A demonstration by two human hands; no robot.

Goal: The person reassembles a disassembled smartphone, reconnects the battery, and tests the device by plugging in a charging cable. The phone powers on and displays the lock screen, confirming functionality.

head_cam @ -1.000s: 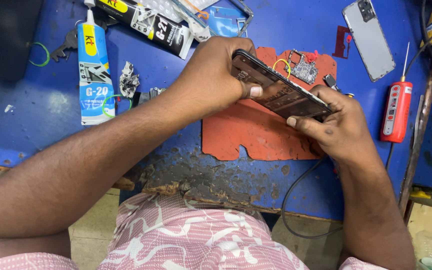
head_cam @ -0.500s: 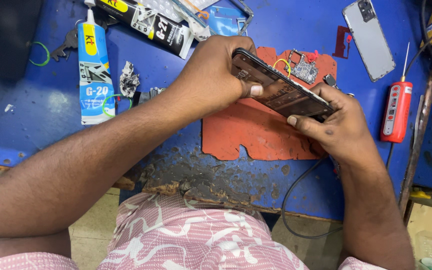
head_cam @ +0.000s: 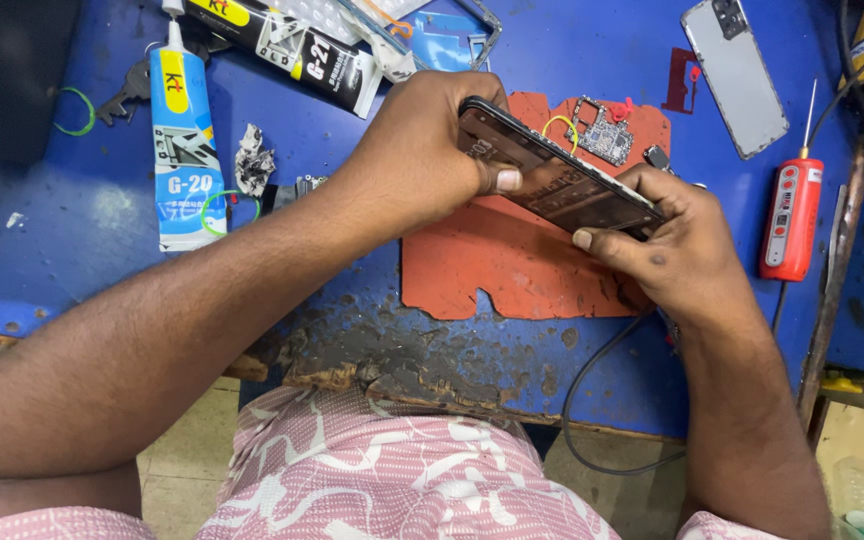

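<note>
A dark opened phone body (head_cam: 562,178) is held tilted above an orange work mat (head_cam: 512,270) on a blue bench (head_cam: 72,250). My left hand (head_cam: 422,160) grips its upper-left end, thumb pressed on the face. Its lower-right end sits in my right hand (head_cam: 667,245), fingers curled round the edge. Behind the phone on the mat lies a small circuit board (head_cam: 604,132) with a yellow wire.
A blue-and-white glue tube (head_cam: 180,150) and a black glue tube (head_cam: 297,45) lie at the left. A grey phone back cover (head_cam: 734,75) and a red pen-like tool (head_cam: 790,215) rest at the right. The bench's front edge (head_cam: 402,385) is worn. A black cable (head_cam: 592,400) hangs there.
</note>
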